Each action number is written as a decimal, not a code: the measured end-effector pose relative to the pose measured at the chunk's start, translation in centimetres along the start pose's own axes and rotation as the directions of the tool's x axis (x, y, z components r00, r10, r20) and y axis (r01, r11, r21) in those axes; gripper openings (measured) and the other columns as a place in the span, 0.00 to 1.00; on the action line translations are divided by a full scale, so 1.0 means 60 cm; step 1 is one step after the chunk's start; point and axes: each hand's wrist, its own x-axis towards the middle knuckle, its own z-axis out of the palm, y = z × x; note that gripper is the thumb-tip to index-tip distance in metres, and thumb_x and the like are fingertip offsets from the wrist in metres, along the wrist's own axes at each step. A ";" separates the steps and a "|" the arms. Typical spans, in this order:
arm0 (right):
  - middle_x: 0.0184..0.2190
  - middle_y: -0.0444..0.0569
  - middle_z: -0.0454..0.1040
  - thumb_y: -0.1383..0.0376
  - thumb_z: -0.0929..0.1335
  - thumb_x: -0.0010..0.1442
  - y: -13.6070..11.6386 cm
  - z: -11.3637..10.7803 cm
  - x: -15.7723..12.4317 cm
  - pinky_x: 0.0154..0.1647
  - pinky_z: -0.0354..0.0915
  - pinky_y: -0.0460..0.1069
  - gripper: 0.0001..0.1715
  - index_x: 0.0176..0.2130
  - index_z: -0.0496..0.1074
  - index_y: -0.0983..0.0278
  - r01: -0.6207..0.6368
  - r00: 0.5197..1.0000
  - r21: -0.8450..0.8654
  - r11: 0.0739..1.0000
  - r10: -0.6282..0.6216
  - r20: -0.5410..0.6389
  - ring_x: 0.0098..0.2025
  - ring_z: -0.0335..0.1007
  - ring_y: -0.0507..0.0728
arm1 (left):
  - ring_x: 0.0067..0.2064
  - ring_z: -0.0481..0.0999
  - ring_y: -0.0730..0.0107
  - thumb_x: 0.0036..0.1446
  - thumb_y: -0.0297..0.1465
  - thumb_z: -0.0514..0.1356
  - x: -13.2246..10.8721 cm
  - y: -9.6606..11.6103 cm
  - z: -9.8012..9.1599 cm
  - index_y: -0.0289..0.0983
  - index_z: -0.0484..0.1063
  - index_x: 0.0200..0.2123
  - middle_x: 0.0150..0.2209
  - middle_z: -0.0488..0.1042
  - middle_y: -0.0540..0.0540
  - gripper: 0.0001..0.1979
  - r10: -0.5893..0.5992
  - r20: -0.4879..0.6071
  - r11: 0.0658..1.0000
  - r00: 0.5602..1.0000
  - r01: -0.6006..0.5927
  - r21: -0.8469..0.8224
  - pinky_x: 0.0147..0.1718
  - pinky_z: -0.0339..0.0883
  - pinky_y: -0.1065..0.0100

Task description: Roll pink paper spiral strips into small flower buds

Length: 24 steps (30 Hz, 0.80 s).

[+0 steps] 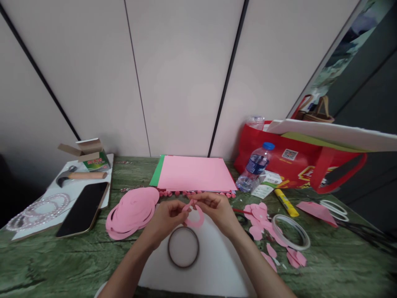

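Between both hands, a pink paper strip [198, 221] curls into a loop above a white board. My left hand [164, 218] pinches one side of the strip, thumb and fingers pressed together. On the other side, my right hand [218, 210] grips it with the fingertips, close to the left ones. Just below the hands, a thin brown ring [169, 253] lies on the white board [214, 260]. A pile of round pink paper cutouts [133, 211] is left of my left hand. Small pink paper petals [258, 219] lie to the right of my right wrist.
Pink sheets [197, 173] lie at the back near the wall. On the left are a phone [84, 210], a hammer [83, 176], a small box [95, 160] and bead strings [40, 211]. A bottle [256, 167], red bag [285, 159], glue stick [286, 203], tape roll [302, 244] and scissors [335, 210] occupy the right.
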 end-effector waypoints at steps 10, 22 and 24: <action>0.27 0.46 0.76 0.64 0.72 0.43 0.003 -0.003 0.000 0.32 0.66 0.47 0.09 0.29 0.74 0.64 -0.024 1.000 0.054 0.998 0.024 0.007 0.29 0.71 0.52 | 0.28 0.70 0.71 0.46 0.35 0.59 0.004 -0.005 -0.002 0.32 0.71 0.25 0.23 0.73 0.47 0.10 -0.011 -0.059 0.998 0.998 0.008 -0.055 0.30 0.64 0.69; 0.22 0.44 0.74 0.63 0.74 0.39 0.000 -0.002 -0.001 0.27 0.66 0.47 0.11 0.25 0.72 0.65 -0.037 0.998 0.057 0.998 0.039 -0.038 0.25 0.69 0.51 | 0.22 0.66 0.75 0.46 0.33 0.60 0.002 0.000 -0.002 0.33 0.71 0.25 0.19 0.69 0.51 0.08 -0.037 -0.005 0.993 0.999 0.037 -0.115 0.25 0.59 0.71; 0.23 0.45 0.75 0.64 0.74 0.38 0.000 -0.002 -0.001 0.28 0.66 0.47 0.11 0.25 0.73 0.65 -0.040 0.998 0.063 0.997 0.043 -0.046 0.25 0.69 0.51 | 0.22 0.65 0.76 0.46 0.33 0.60 0.002 0.001 -0.002 0.33 0.71 0.24 0.18 0.69 0.52 0.08 -0.039 -0.007 0.992 0.999 0.038 -0.119 0.25 0.59 0.72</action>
